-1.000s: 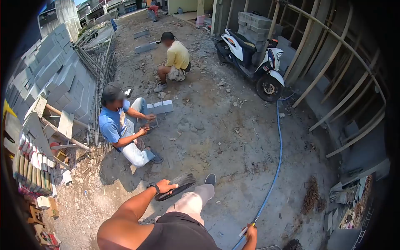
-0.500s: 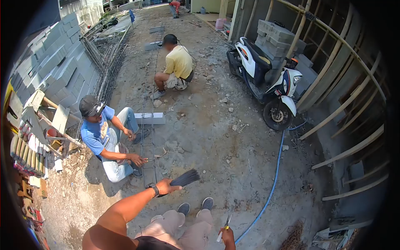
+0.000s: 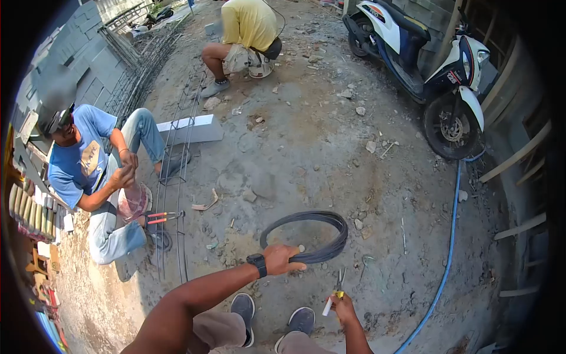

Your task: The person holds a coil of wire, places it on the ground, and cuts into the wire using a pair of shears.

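Note:
My left hand (image 3: 282, 259), with a dark watch at its wrist, grips a coil of dark wire (image 3: 337, 227) at its near left side. The coil stands out as an oval ring over the grey ground. Lower and to the right, my right hand (image 3: 344, 309) is closed around a pair of pliers (image 3: 340, 284). Their jaws point upward and a little apart; yellow and white show at the handles. A gap separates the pliers from the coil.
Left, a person in a blue shirt (image 3: 85, 159) sits beside a long steel rebar frame (image 3: 183, 141), where red-handled pincers (image 3: 165, 218) lie. Beyond, a person in yellow (image 3: 250, 26) crouches. A white block (image 3: 203, 128), a scooter (image 3: 454, 106) and a blue hose (image 3: 448, 259) are around.
My view has dropped closer to the ground. The wire, seen edge-on before, now shows as a ring. The person in blue has let go of the pincers and brought both hands together.

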Demonstrator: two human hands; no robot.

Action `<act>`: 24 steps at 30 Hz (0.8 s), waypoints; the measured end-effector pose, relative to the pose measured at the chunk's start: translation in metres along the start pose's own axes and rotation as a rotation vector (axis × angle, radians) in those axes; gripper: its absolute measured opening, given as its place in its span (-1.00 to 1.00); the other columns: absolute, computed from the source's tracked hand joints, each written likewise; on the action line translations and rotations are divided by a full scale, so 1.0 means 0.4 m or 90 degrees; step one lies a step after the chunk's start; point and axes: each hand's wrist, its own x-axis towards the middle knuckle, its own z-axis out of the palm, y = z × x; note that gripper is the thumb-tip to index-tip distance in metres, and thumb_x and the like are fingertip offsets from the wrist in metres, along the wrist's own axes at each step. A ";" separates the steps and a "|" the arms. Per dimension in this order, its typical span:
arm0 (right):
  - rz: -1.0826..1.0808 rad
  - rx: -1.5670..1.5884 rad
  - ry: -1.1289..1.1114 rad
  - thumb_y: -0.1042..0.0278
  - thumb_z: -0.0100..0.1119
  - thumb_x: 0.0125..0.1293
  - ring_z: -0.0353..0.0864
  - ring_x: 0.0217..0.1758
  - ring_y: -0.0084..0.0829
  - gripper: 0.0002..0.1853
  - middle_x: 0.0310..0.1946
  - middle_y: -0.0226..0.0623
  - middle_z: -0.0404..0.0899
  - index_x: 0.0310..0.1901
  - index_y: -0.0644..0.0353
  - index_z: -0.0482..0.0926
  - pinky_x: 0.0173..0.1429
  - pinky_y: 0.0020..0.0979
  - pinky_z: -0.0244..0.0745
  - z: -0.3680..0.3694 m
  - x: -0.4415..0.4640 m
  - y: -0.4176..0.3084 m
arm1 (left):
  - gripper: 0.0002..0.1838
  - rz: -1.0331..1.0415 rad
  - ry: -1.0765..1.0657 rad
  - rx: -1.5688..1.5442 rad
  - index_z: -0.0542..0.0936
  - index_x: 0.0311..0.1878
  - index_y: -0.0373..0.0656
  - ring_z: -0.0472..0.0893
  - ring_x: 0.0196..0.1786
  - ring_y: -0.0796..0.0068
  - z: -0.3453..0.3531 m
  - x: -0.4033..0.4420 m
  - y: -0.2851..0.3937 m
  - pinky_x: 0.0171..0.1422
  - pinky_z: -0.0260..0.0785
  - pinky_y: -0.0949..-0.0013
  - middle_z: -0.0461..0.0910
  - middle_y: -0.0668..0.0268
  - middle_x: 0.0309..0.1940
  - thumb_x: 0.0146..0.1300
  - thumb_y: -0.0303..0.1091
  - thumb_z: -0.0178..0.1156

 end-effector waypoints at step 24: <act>-0.119 0.177 0.161 0.25 0.14 0.58 0.64 -0.43 -0.35 -0.81 -0.44 -0.32 0.58 -0.08 0.22 0.55 -0.29 -0.30 0.57 0.033 0.234 0.333 | -0.30 -0.049 -0.461 0.009 0.58 0.37 -0.13 0.62 0.26 -0.16 0.605 -0.165 -0.235 0.32 0.45 -0.09 0.64 -0.07 0.23 0.36 0.20 0.21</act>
